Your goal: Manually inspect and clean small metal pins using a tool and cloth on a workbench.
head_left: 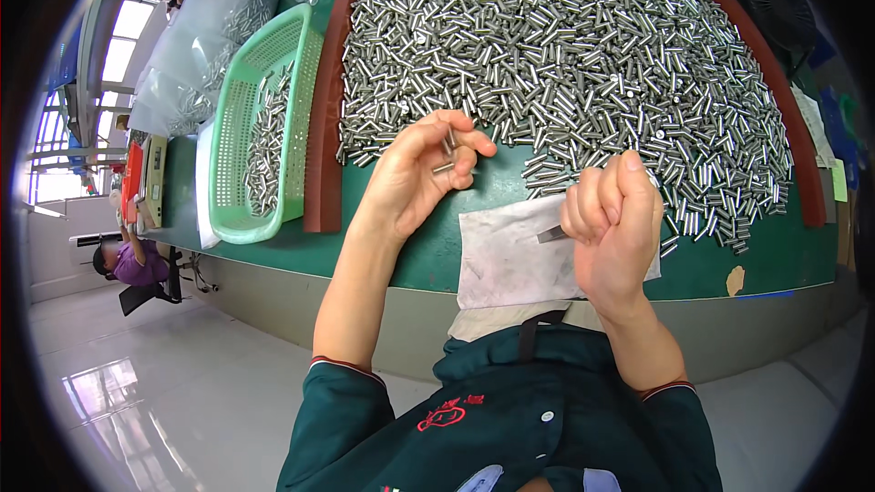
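Over the near edge of a wide heap of short shiny metal pins (547, 55), my left hand (415, 169) is raised with its fingers curled. A couple of metal pins (443, 168) are held between its fingers and thumb. To the right, my right hand (612, 228) is closed in a fist, back of the wrist toward me. A flat grey metal blade-like tool (551, 234) sticks out of its left side; the rest is hidden in the fist. Beneath this hand a stained white cloth (501, 264) lies on the green tabletop (410, 260).
Red-brown bars (326, 118) border the heap. On the left stand a green mesh basket (219, 173) with more pins, clear bags (191, 59) of pins and a scale (152, 182). A black fan (777, 7) stands at far right. A person in purple (141, 264) sits far left.
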A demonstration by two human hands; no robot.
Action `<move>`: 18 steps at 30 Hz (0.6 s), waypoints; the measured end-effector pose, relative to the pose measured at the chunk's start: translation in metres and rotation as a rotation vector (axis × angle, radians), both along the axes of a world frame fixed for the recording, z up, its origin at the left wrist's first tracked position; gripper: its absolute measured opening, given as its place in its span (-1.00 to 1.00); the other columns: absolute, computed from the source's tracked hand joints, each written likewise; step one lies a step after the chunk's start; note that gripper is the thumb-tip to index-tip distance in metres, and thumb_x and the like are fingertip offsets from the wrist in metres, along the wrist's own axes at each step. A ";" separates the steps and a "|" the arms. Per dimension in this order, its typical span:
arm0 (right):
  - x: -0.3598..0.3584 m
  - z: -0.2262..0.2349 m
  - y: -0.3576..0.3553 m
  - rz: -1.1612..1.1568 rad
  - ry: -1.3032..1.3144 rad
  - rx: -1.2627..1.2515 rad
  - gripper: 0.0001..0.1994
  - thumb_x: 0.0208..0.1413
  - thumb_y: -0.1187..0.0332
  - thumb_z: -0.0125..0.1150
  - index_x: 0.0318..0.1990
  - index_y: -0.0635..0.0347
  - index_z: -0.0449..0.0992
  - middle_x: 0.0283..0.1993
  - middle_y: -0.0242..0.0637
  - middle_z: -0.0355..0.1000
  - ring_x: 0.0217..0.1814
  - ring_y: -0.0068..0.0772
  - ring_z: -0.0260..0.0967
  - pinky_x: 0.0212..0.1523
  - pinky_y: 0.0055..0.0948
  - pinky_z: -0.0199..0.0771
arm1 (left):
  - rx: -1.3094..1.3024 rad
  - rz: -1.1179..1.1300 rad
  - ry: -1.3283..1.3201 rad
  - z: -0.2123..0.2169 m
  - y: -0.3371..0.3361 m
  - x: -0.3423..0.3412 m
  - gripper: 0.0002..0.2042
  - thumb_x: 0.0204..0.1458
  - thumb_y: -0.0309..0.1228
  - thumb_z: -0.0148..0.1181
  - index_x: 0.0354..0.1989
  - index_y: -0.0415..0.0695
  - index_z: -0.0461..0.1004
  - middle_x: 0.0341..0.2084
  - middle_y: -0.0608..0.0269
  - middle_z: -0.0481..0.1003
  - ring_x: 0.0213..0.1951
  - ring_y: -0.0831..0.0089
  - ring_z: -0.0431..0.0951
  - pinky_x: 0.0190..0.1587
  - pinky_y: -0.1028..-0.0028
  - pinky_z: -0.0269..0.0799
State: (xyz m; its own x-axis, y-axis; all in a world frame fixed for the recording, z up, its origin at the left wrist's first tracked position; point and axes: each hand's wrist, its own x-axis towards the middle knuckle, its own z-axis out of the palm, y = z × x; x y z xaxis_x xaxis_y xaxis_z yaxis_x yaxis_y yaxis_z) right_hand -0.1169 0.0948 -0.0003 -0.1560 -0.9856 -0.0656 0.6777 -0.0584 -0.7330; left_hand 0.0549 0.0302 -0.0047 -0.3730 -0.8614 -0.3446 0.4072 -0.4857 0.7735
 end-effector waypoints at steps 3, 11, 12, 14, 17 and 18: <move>0.000 0.001 0.000 0.003 0.003 -0.004 -0.60 0.17 0.23 -0.38 -0.74 0.04 -0.02 -0.84 -0.51 -0.13 -0.82 -0.70 -0.34 -0.79 -0.63 -0.28 | -0.127 -0.003 -0.139 -0.001 0.000 -0.003 -0.88 -0.02 -0.43 -0.08 -0.51 -0.20 0.32 -0.63 0.29 0.28 -0.65 0.68 0.15 -0.64 0.68 0.04; 0.000 0.001 0.000 0.007 0.009 0.007 -0.60 0.16 0.23 -0.39 -0.74 0.04 -0.02 -0.84 -0.51 -0.14 -0.82 -0.70 -0.34 -0.79 -0.63 -0.26 | -0.931 0.019 -1.361 -0.008 0.003 -0.024 -0.81 -0.30 -0.43 0.27 -0.55 -0.23 0.40 -0.86 0.27 0.21 -0.79 0.46 0.21 -0.68 0.47 0.11; 0.000 0.001 0.000 0.009 0.008 0.008 -0.60 0.16 0.23 -0.39 -0.74 0.04 -0.02 -0.84 -0.51 -0.14 -0.82 -0.70 -0.34 -0.79 -0.63 -0.26 | -0.913 0.007 -1.327 -0.009 0.003 -0.025 -0.83 -0.27 -0.46 0.25 -0.54 -0.24 0.40 -0.86 0.33 0.16 -0.77 0.57 0.14 -0.69 0.53 0.06; 0.000 0.001 0.000 0.006 0.019 0.005 -0.60 0.16 0.23 -0.39 -0.74 0.04 -0.02 -0.83 -0.51 -0.14 -0.81 -0.70 -0.34 -0.78 -0.63 -0.26 | -0.897 -0.007 -1.293 -0.009 0.003 -0.024 -0.86 -0.24 -0.48 0.24 -0.53 -0.25 0.40 -0.85 0.40 0.10 -0.74 0.67 0.07 -0.69 0.59 0.01; 0.000 0.001 0.000 -0.004 0.008 0.006 -0.60 0.16 0.23 -0.39 -0.74 0.05 -0.02 -0.83 -0.51 -0.13 -0.81 -0.69 -0.34 -0.78 -0.63 -0.26 | -0.783 0.023 -1.171 -0.007 0.003 -0.020 -0.89 -0.17 -0.51 0.16 -0.55 -0.25 0.35 -0.81 0.36 0.25 -0.74 0.61 0.22 -0.65 0.58 0.14; 0.000 0.001 0.000 -0.008 0.008 0.005 -0.60 0.16 0.23 -0.39 -0.74 0.05 -0.02 -0.83 -0.51 -0.13 -0.81 -0.69 -0.34 -0.78 -0.63 -0.26 | -0.786 0.020 -1.169 -0.008 0.003 -0.020 -0.89 -0.17 -0.51 0.16 -0.55 -0.25 0.35 -0.81 0.36 0.25 -0.74 0.61 0.22 -0.65 0.58 0.14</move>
